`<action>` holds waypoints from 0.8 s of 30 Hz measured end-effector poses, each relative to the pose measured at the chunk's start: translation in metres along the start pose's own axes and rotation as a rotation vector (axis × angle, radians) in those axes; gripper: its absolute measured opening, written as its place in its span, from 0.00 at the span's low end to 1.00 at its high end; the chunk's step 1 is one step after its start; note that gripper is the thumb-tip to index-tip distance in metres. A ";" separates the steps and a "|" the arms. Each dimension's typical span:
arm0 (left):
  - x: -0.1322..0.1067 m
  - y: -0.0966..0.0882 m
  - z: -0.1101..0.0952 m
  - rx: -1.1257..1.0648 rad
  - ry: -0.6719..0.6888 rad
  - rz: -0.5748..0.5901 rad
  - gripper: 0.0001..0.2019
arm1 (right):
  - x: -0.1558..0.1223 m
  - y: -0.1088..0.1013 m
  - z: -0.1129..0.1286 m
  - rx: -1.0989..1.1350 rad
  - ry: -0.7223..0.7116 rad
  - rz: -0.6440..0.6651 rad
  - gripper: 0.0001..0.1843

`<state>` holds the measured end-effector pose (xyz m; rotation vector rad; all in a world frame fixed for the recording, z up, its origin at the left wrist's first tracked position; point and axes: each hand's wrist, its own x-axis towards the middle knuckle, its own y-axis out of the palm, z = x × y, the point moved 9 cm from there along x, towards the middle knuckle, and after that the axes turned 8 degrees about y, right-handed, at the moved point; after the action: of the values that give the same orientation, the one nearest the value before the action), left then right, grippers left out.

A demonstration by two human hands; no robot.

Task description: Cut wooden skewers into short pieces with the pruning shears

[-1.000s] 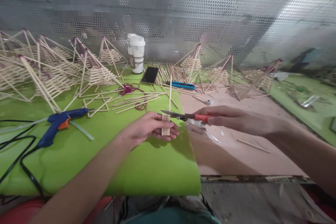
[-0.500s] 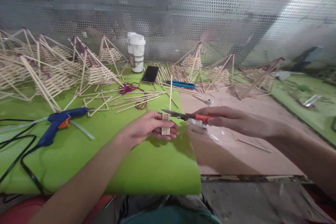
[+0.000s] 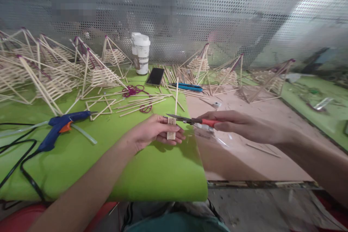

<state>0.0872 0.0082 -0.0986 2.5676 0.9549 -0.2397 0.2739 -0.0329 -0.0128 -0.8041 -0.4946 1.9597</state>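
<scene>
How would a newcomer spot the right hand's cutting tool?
Find the green sheet, then the right hand beyond its right edge. It holds the red-handled cutting tool, dark blades beside the left hand's short sticks. Red sets it apart from the blue tool lying farther back.

Beyond your grip and to its left, you have a white-lidded cup (image 3: 141, 54) and a dark phone (image 3: 155, 76); farther back stands metal mesh (image 3: 179, 14).

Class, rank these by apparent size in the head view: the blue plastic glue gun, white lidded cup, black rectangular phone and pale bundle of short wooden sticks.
1. Blue plastic glue gun
2. White lidded cup
Unranked: black rectangular phone and pale wooden stick bundle; too alike, with the bundle partly hidden.
</scene>
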 end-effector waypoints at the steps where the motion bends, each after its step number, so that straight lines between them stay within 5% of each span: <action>1: 0.000 0.000 0.000 0.001 0.001 0.001 0.15 | 0.000 0.000 0.000 -0.001 -0.002 -0.007 0.26; 24: -0.001 0.001 -0.002 0.019 -0.014 -0.002 0.12 | -0.002 0.001 0.004 0.011 -0.025 0.004 0.26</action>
<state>0.0876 0.0074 -0.0963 2.5790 0.9539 -0.2685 0.2714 -0.0353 -0.0104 -0.7757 -0.4972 1.9762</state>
